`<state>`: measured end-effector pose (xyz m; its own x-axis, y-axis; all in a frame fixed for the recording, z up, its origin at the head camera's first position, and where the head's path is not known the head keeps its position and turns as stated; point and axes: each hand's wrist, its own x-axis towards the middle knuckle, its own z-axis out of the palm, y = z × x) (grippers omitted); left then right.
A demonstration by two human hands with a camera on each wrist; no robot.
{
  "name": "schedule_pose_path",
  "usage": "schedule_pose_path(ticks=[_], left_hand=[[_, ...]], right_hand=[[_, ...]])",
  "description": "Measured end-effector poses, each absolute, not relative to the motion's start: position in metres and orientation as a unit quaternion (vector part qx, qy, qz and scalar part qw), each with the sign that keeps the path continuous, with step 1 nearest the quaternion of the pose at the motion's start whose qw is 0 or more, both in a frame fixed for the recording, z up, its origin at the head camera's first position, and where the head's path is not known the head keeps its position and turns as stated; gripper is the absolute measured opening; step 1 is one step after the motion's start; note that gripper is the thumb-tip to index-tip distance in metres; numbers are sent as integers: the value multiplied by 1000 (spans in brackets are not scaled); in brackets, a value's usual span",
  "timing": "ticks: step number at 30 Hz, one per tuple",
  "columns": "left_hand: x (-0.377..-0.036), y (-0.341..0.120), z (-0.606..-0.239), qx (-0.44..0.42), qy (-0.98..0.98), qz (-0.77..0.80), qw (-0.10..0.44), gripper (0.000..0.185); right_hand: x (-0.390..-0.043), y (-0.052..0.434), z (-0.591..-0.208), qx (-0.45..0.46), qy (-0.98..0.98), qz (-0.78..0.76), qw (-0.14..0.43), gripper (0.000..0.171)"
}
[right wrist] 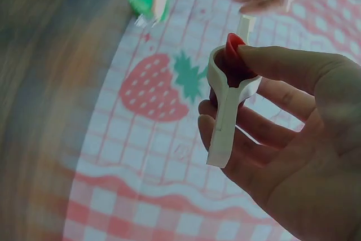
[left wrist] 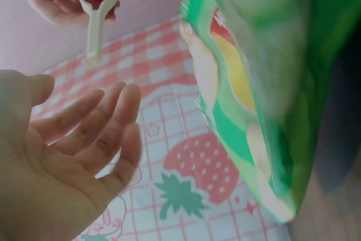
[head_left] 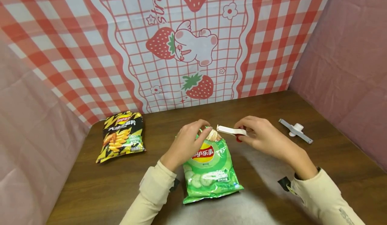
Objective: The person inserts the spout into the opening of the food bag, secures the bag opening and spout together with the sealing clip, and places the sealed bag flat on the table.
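Two chip bags: a green bag (head_left: 208, 166) and a black bag (head_left: 122, 136) to its left. Two clips: the right hand (head_left: 261, 136) pinches a white clip (head_left: 231, 130) above the green bag, and a gray clip (head_left: 295, 130) lies far right. The left hand (head_left: 187, 141) rests spread at the green bag's top.

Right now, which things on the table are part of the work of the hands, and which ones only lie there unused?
In use:
green chip bag, touched at its top by the left hand
white clip with red end, held by the right hand

Lying about:
black and yellow chip bag
grey and white clip
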<state>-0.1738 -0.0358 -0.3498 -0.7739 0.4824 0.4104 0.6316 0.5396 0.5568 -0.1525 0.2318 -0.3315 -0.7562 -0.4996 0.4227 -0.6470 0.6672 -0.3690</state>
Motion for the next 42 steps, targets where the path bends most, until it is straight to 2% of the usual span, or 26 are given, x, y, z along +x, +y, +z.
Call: schedule_pose_path(ticks=[7,12,24,36,42], left_hand=[[-170,-30,-350,-327,-841,-427,59,30],[-167,-27,-349,-325,-845,-421,62,33],[-164,-25,-347,-309,-846,-427,83,37],[-162,-26,-343,-284,-849,-442,56,37],[-161,-26,-340,-294,-846,-441,60,39]], right_hand=[[-138,214,-327,346,-889,255,160,25],[-133,209,-325,340,-891,257,154,24],[-131,213,-323,345,-874,335,68,25],[-127,206,-324,332,-890,308,44,24],[-125,205,-322,338,-890,300,67,23]])
